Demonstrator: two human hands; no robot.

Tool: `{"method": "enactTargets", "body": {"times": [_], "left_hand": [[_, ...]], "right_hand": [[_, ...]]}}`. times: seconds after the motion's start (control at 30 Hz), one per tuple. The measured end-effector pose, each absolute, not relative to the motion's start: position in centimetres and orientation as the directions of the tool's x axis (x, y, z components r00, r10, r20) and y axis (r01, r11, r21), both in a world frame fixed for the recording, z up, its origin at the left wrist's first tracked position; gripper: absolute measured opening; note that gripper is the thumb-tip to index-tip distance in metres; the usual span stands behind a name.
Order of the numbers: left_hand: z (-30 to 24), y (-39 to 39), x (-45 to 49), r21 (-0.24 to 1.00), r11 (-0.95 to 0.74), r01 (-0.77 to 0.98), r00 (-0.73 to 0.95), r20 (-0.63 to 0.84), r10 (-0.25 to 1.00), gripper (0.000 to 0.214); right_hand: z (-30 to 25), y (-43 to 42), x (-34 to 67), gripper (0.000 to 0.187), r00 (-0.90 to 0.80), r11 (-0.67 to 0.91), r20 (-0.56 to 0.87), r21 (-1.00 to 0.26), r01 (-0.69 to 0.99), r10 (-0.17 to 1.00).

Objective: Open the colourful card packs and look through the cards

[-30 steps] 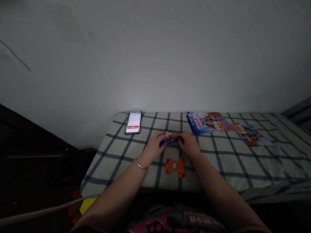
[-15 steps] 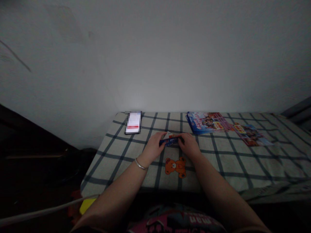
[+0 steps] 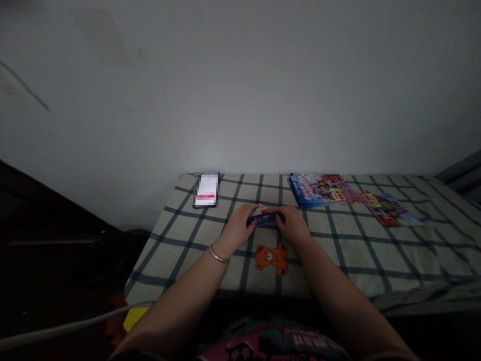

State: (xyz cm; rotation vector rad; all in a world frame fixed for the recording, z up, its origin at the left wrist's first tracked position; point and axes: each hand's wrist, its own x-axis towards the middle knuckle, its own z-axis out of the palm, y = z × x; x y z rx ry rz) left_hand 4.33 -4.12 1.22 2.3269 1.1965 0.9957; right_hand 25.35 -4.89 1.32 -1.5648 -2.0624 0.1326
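Observation:
Both my hands rest on a checked cloth [image 3: 338,255] over a table and grip one small flat packet [image 3: 263,216], blue along its near edge with white and red on top. My left hand [image 3: 237,226], with a silver bangle at the wrist, pinches the packet's left end. Its right end is pinched by my right hand [image 3: 292,224]. An orange teddy bear print [image 3: 272,258] lies on the cloth just below the packet.
A phone [image 3: 206,189] with a lit screen lies at the cloth's far left, near the white wall. A blue picture box [image 3: 319,189] and a colourful leaflet [image 3: 389,207] lie at the far right. Dark floor with a yellow object [image 3: 134,317] is at lower left.
The packet and my fingers have shifted only slightly; nothing else has moved.

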Motion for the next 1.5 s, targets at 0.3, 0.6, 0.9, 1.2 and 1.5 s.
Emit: {"method": "enactTargets", "body": {"times": [0.3, 0.6, 0.9, 1.2, 1.5], "left_hand": [[0.9, -4.0, 4.3, 0.572, -0.602, 0.557, 0.409, 0.442, 0.798, 0.05], [0.4, -3.8, 4.4, 0.606, -0.571, 0.554, 0.401, 0.406, 0.821, 0.056], [2.2, -4.5, 4.4, 0.307, -0.562, 0.768, 0.399, 0.457, 0.795, 0.029], [2.6, -4.9, 4.5, 0.16, -0.527, 0.834, 0.413, 0.451, 0.791, 0.019], [1.9, -4.0, 3.9, 0.276, -0.63, 0.726, 0.457, 0.491, 0.741, 0.022]], "right_hand": [[1.3, -5.0, 25.3, 0.016, -0.178, 0.322, 0.356, -0.401, 0.857, 0.917], [1.4, -4.8, 25.2, 0.018, -0.114, 0.251, 0.32, -0.427, 0.868, 0.94], [1.5, -5.1, 25.0, 0.015, -0.09, 0.227, 0.29, -0.482, 0.847, 0.953], [1.3, -5.1, 25.1, 0.015, -0.198, 0.33, 0.32, -0.441, 0.835, 0.927], [1.2, -5.1, 25.1, 0.016, -0.31, 0.465, 0.388, -0.413, 0.783, 0.868]]}}
